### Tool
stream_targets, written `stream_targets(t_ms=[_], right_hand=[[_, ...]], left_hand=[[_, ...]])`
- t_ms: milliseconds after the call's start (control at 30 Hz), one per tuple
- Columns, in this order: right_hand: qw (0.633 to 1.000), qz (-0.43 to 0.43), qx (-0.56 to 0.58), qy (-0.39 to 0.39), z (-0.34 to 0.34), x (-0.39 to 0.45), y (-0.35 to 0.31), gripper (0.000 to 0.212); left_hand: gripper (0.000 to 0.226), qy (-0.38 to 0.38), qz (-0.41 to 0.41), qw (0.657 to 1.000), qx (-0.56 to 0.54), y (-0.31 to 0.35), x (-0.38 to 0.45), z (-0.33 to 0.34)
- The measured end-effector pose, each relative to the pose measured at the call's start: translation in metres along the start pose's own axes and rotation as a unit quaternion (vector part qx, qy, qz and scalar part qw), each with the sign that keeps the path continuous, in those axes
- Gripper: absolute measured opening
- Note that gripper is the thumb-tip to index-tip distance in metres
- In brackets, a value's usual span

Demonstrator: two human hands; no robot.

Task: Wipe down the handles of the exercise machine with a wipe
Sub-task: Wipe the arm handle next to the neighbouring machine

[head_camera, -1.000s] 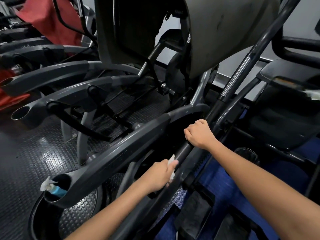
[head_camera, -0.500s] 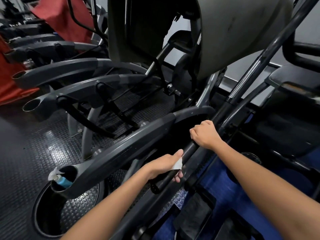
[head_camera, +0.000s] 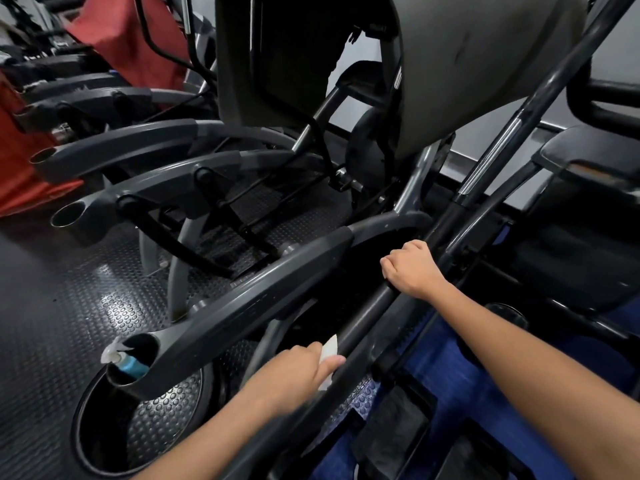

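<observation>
A long black handle bar (head_camera: 367, 317) of the exercise machine runs diagonally from the lower middle up to the upper right. My left hand (head_camera: 298, 370) is wrapped around its lower stretch and presses a small white wipe (head_camera: 328, 351) against it; only an edge of the wipe shows past my fingers. Higher on the same bar, my right hand (head_camera: 410, 268) grips it with curled fingers.
A dark grey side arm (head_camera: 242, 306) lies left of the bar, ending in a cup holder that holds a blue spray bottle (head_camera: 123, 362). Similar machines line up on the studded rubber floor (head_camera: 69, 306) at the left. A grey console housing (head_camera: 485, 64) hangs above.
My left hand with the wipe has slid back down the bar toward me. My right hand has kept its grip on the bar. The view shifted slightly.
</observation>
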State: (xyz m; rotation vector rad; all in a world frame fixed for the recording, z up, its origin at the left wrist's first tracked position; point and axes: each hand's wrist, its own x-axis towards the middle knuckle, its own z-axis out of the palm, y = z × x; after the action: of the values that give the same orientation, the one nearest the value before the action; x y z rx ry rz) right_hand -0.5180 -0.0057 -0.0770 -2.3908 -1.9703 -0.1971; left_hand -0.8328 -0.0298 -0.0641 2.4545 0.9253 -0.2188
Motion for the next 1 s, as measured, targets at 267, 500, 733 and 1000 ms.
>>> stream_targets(t_ms=[267, 500, 733, 1000], right_hand=[[0.998, -0.038, 0.045, -0.029, -0.006, -0.003, 0.006, 0.05], [0.991, -0.074, 0.085, 0.075, -0.05, -0.007, 0.036, 0.054], [0.985, -0.017, 0.097, 0.138, -0.094, -0.018, 0.086, 0.04], [0.965, 0.167, 0.131, 0.154, -0.131, -0.07, 0.185, 0.021]], left_hand=[[0.07, 0.064, 0.084, 0.978, 0.181, 0.013, 0.04, -0.045], [0.065, 0.129, 0.076, 0.968, 0.2, 0.058, 0.116, -0.091], [0.054, 0.138, 0.088, 0.974, 0.155, 0.13, 0.164, -0.126], [0.027, 0.099, 0.196, 0.975, 0.016, 0.228, 0.234, -0.151]])
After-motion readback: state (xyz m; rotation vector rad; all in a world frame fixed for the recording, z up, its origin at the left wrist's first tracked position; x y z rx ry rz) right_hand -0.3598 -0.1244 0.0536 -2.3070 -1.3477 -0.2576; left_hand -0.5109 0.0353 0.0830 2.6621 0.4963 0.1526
